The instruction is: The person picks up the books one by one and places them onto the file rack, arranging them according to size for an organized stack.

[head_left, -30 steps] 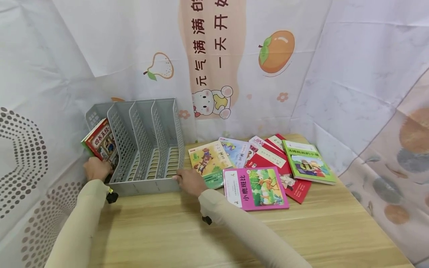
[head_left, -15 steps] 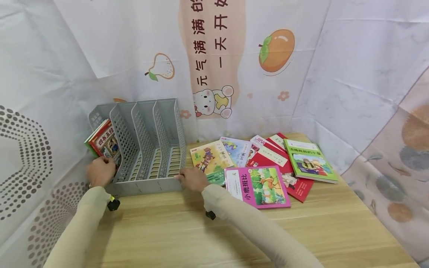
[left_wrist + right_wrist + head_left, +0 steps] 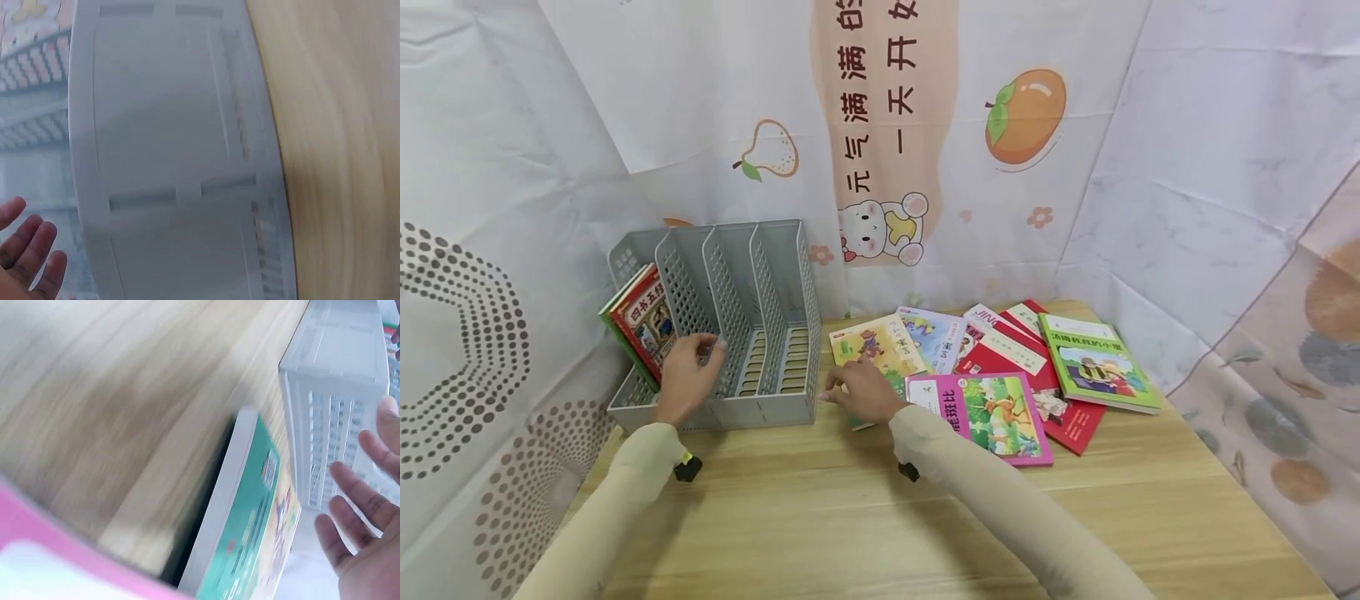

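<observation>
My left hand (image 3: 687, 375) hovers over the front of the grey file rack (image 3: 767, 410), its fingers loosely bent around nothing. In the left wrist view the fingertips (image 3: 42, 240) stand apart beside the rack's front wall. A few books, a red one (image 3: 649, 321) outermost, lean in the rack's leftmost compartment. Just right of the rack, my right hand (image 3: 867, 392) is above a green-and-yellow book (image 3: 880, 337) and partly hides it. Spread fingers (image 3: 353, 487) with nothing between them show in the right wrist view, over that book and near the rack's side.
Right of the rack lie a blue-violet book (image 3: 932, 333), a pink book (image 3: 992, 417), red booklets (image 3: 1015, 354) and a green picture book (image 3: 1097, 367), partly overlapping. The wooden table (image 3: 805, 517) meets fabric-covered walls at the back and sides.
My left hand has left the leaning books and moved right, over the rack's front. My right hand has come off the rack's front right corner and moved right, over the nearby book.
</observation>
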Action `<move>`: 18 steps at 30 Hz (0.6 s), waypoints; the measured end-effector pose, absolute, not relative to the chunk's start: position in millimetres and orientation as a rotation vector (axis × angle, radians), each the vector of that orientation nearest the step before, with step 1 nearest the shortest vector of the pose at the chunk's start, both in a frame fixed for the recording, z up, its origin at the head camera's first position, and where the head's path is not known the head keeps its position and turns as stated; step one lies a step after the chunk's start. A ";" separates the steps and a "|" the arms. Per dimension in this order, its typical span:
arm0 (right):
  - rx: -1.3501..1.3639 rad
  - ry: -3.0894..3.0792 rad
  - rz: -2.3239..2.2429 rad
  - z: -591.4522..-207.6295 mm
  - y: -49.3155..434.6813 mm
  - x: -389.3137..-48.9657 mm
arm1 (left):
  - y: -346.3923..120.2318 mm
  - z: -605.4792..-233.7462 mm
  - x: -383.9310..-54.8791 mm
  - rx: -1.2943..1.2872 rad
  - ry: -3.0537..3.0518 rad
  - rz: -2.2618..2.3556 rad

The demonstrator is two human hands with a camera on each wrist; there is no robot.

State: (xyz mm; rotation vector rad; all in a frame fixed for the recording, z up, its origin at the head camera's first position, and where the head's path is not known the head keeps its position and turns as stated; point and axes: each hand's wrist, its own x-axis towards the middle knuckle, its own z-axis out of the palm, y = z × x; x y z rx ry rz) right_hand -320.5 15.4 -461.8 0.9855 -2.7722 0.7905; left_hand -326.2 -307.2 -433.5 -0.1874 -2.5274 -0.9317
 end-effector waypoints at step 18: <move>0.795 -2.854 0.731 -465.2 69.2 -326.8 | -235.0 -440.8 -321.4 -0.438 -2.601 -0.942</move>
